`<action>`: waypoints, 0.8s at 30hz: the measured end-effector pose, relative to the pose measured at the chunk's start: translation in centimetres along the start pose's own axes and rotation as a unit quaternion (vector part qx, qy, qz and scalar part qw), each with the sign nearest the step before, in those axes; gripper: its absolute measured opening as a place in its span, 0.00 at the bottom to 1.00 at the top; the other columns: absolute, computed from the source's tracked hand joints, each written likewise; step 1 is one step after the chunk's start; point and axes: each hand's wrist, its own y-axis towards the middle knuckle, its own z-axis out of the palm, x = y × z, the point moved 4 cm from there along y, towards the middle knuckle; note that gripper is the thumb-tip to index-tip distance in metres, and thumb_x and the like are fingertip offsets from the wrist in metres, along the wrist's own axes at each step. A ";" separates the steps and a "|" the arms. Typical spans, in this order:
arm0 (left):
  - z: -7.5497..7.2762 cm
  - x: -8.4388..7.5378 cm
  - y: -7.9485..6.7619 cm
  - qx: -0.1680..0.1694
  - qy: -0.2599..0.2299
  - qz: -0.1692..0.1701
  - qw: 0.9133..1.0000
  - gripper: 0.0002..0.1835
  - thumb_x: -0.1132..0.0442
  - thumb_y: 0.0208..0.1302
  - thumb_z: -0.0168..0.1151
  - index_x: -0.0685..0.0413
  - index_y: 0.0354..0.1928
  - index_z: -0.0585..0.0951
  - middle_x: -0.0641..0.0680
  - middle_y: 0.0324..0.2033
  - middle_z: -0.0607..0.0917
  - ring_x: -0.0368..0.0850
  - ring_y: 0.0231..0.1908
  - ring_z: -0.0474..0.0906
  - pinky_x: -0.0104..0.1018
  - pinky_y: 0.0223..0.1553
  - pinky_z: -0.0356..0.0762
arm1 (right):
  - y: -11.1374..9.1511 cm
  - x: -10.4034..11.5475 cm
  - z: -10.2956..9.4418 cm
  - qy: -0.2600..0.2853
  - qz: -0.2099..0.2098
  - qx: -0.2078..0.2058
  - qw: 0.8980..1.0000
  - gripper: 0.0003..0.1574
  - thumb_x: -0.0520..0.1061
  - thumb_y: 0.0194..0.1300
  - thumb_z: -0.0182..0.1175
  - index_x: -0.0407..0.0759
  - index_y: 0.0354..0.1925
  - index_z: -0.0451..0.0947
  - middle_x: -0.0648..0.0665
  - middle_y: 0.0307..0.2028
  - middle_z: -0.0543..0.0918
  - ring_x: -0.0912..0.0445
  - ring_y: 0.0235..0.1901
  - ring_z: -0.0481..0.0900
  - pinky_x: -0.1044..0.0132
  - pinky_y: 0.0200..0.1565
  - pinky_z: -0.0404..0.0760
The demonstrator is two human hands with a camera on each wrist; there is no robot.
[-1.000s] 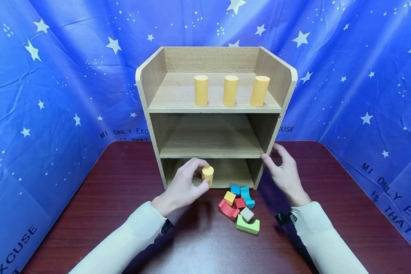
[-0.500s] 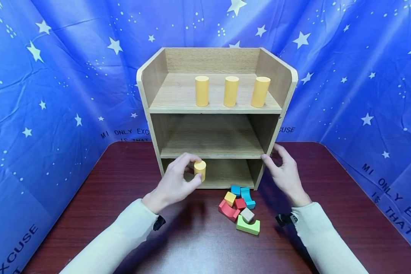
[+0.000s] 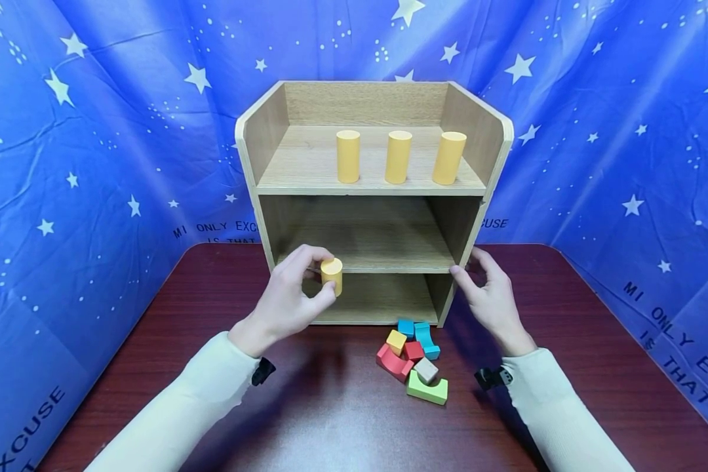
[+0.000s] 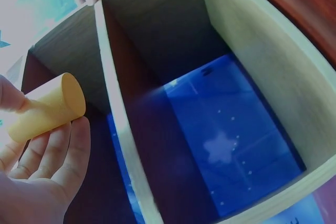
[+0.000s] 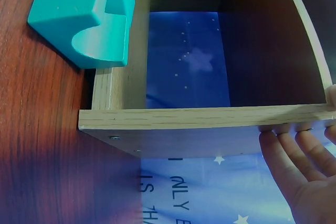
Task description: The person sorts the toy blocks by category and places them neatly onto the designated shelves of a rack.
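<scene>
My left hand [image 3: 286, 295] pinches a yellow cylinder block [image 3: 333, 278] between thumb and fingers. In the head view it is raised in front of the lower compartments of a wooden shelf [image 3: 366, 101]. The left wrist view shows the cylinder [image 4: 50, 106] lying across the fingers under the thumb, apart from the shelf. My right hand [image 3: 495, 301] holds the shelf's right side panel, thumb at the front edge and fingers against the outer face. Along the top board's front stand three upright yellow cylinders, one at the left [image 3: 348, 157], one central [image 3: 398, 157], one right [image 3: 449, 158].
Several small blocks lie in front of the shelf's lower right: a teal arch [image 3: 425, 341], a red arch [image 3: 394, 364], a green arch [image 3: 427, 391], and cubes, including a grey cube [image 3: 426, 370]. A blue star-patterned curtain [image 3: 94, 164] surrounds the dark red table [image 3: 342, 426].
My left hand has moved left and upward, carrying the yellow cylinder from the bottom compartment's front toward the middle board's level. The right hand stays on the shelf's side.
</scene>
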 end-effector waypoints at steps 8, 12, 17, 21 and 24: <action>-1.3 -0.6 0.9 -0.008 0.006 0.008 1.000 0.17 0.75 0.48 0.60 0.62 0.44 0.75 0.52 0.37 0.78 0.43 0.36 0.77 0.35 0.32 0.81 | 0.0 -0.2 0.0 0.007 -0.003 0.002 1.000 0.23 0.34 0.62 0.61 0.31 0.56 0.73 0.35 0.42 0.81 0.65 0.40 0.76 0.79 0.41 0.73; -2.0 -1.0 1.4 -0.014 0.002 0.013 1.000 0.18 0.77 0.47 0.61 0.62 0.44 0.75 0.53 0.37 0.79 0.44 0.35 0.78 0.35 0.32 0.81 | 0.0 -0.1 0.0 0.001 -0.007 0.001 1.000 0.23 0.33 0.62 0.61 0.31 0.55 0.73 0.34 0.41 0.81 0.63 0.41 0.76 0.79 0.41 0.73; -2.7 -1.4 2.1 -0.020 0.006 0.024 0.999 0.19 0.77 0.46 0.62 0.63 0.44 0.75 0.54 0.36 0.79 0.44 0.33 0.79 0.36 0.32 0.81 | 0.0 0.0 0.0 -0.004 -0.004 -0.001 1.000 0.22 0.34 0.62 0.61 0.31 0.55 0.73 0.34 0.41 0.81 0.59 0.41 0.76 0.79 0.40 0.72; -3.4 -1.8 2.8 -0.029 0.015 0.029 0.999 0.17 0.76 0.47 0.61 0.65 0.43 0.75 0.54 0.36 0.79 0.43 0.33 0.78 0.35 0.33 0.81 | 0.0 -0.5 0.0 -0.003 -0.004 -0.002 1.000 0.23 0.35 0.62 0.61 0.33 0.56 0.74 0.36 0.42 0.81 0.60 0.41 0.76 0.79 0.40 0.72; -3.9 -2.0 3.4 -0.035 0.021 0.028 0.999 0.16 0.74 0.48 0.60 0.66 0.43 0.75 0.54 0.36 0.78 0.43 0.33 0.77 0.35 0.33 0.80 | 0.2 -2.4 0.2 0.002 -0.004 -0.002 1.000 0.23 0.38 0.63 0.62 0.38 0.57 0.74 0.38 0.42 0.82 0.61 0.41 0.76 0.78 0.41 0.73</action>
